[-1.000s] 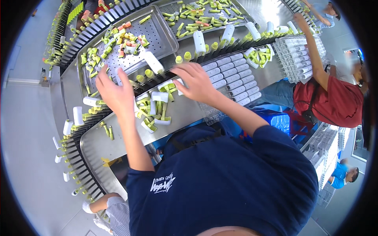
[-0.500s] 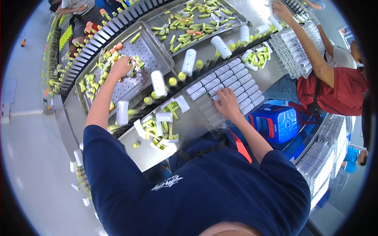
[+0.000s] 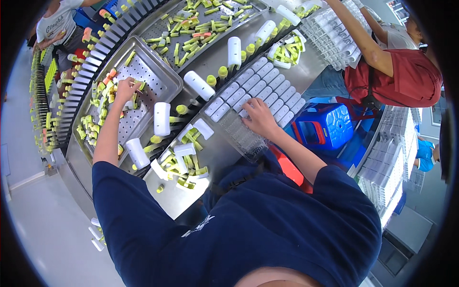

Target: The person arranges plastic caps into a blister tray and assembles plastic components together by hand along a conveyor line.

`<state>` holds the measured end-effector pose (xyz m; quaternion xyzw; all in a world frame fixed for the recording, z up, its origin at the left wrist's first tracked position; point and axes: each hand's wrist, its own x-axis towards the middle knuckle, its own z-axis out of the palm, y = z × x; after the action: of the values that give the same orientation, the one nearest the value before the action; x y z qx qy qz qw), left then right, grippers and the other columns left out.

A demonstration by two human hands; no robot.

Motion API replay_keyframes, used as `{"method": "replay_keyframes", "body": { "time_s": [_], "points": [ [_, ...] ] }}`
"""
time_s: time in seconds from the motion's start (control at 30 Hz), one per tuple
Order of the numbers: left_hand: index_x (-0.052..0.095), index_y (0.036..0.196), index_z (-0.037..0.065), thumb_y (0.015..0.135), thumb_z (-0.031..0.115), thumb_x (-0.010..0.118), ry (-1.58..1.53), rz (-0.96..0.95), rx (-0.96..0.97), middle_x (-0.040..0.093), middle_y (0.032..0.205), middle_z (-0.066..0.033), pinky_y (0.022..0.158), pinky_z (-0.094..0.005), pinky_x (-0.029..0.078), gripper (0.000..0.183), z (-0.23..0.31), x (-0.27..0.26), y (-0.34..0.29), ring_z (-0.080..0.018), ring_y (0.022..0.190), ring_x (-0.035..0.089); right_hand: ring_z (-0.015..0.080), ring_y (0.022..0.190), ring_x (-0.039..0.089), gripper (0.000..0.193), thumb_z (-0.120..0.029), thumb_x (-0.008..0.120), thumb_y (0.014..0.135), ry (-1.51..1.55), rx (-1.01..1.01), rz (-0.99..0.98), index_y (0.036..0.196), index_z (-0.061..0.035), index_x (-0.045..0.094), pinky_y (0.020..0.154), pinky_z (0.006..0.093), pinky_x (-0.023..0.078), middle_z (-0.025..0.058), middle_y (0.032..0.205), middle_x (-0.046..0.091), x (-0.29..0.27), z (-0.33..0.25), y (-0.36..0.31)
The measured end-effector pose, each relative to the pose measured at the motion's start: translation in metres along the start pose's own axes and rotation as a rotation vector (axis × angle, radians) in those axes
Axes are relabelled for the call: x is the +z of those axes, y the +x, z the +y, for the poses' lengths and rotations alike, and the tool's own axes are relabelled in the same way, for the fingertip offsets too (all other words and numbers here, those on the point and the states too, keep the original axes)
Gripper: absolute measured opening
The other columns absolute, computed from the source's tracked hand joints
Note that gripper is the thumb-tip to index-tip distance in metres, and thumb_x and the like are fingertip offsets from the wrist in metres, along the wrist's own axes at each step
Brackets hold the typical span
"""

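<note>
My left hand (image 3: 125, 90) reaches over the perforated metal tray (image 3: 178, 86) at the left. Its fingers are closed in a pinch, and a small yellow-green plastic piece (image 3: 142, 86) shows at their tips. Beneath the hand lie many such pieces (image 3: 100, 103), a few of them orange. My right hand (image 3: 260, 118) rests on the clear plastic tray (image 3: 236, 135), fingers stretched apart. Rows of white oblong casings (image 3: 258, 87) fill the tray's far part, beside my fingertips. The nearer slots show no casings.
A conveyor line carries white casings (image 3: 198, 85) and yellow-green knobs (image 3: 181, 109) past the tray. Loose pieces (image 3: 184, 162) lie on the metal table near me. A second metal tray (image 3: 260, 5) stands behind. At right are a blue stool (image 3: 332, 125) and a person in red (image 3: 392, 79).
The whole view has shifted, so the table sits further left. My left hand has come up from the pile with a yellow-green piece at its fingertips. My right hand stays on the clear tray.
</note>
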<state>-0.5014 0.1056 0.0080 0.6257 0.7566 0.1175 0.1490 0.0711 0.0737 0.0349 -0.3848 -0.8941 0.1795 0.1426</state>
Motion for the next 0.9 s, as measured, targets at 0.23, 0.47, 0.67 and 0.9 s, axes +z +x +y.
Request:
{"method": "replay_keyframes", "body": {
  "time_s": [0.23, 0.47, 0.67, 0.9],
  "points": [
    [0.064, 0.090, 0.005, 0.073, 0.027, 0.083, -0.225, -0.014, -0.030, 0.065, 0.075, -0.0057, 0.063, -0.0308, 0.049, 0.034, 0.028, -0.011, -0.001, -0.0148, 0.067, 0.060, 0.0341, 0.116, 0.051, 0.038, -0.017, 0.073, 0.075, -0.079, -0.031, 0.068, 0.109, -0.0067, 0.061, 0.095, 0.0450, 0.044, 0.0143, 0.121, 0.055, 0.000, -0.019, -0.005],
    [0.065, 0.091, 0.007, 0.078, 0.030, 0.079, -0.098, -0.090, -0.184, 0.069, 0.078, -0.0092, 0.059, -0.0327, 0.052, 0.029, 0.025, -0.027, -0.017, -0.0161, 0.062, 0.066, 0.0339, 0.116, 0.050, 0.036, -0.021, 0.072, 0.076, -0.137, -0.026, 0.011, 0.108, -0.0077, 0.062, 0.093, 0.0461, 0.045, 0.0130, 0.122, 0.055, 0.011, -0.021, -0.002],
    [0.068, 0.096, 0.002, 0.079, 0.023, 0.079, -0.266, -0.260, -0.227, 0.067, 0.075, -0.0071, 0.056, -0.0291, 0.053, 0.029, 0.015, -0.034, -0.021, -0.0136, 0.060, 0.065, 0.0337, 0.113, 0.052, 0.034, -0.023, 0.071, 0.077, -0.159, -0.008, 0.000, 0.106, -0.0093, 0.064, 0.091, 0.0487, 0.044, 0.0136, 0.123, 0.054, 0.019, -0.022, -0.002],
    [0.067, 0.092, 0.000, 0.080, 0.028, 0.079, -0.271, -0.131, -0.226, 0.069, 0.076, -0.0071, 0.060, -0.0287, 0.052, 0.033, 0.022, -0.044, -0.029, -0.0139, 0.067, 0.066, 0.0316, 0.117, 0.052, 0.033, -0.020, 0.069, 0.077, -0.137, -0.120, -0.109, 0.110, -0.0152, 0.067, 0.090, 0.0490, 0.047, 0.0113, 0.122, 0.053, 0.003, -0.002, 0.002]
  ]
}}
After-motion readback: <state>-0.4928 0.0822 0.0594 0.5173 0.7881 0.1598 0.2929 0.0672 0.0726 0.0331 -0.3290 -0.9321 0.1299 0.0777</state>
